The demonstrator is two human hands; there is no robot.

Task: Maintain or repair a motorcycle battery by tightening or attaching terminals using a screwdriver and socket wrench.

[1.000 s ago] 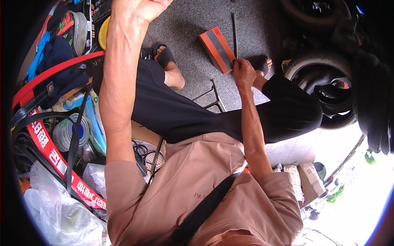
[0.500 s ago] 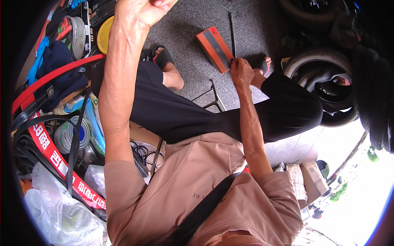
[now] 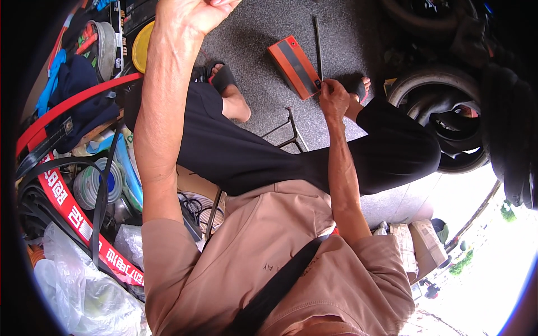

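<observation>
My left hand (image 3: 204, 11) is raised at the top edge, partly cut off, its fingers curled; what they hold, if anything, is out of sight. An orange box (image 3: 302, 78) with a dark grey stripe lies on the speckled floor between my feet. My right hand (image 3: 334, 98) reaches to the box's near right corner, fingertips pinched at a small dark fitting (image 3: 317, 84); what exactly they grip is too small to tell. A long metal rod (image 3: 317, 39) lies just right of the box. A metal stand (image 3: 294, 130) is below it, partly behind my leg.
Tyres (image 3: 414, 89) crowd the right. To the left are a red curved strip (image 3: 73, 210), black straps, a yellow disc (image 3: 143, 47), a plastic tub (image 3: 92, 185), blue items and plastic bags (image 3: 78, 280). Cardboard boxes (image 3: 426, 241) sit at lower right near a bright opening.
My right fingers have shifted slightly at the box's corner, and the small dark fitting now shows more. My left hand stays raised at the top edge, barely moved.
</observation>
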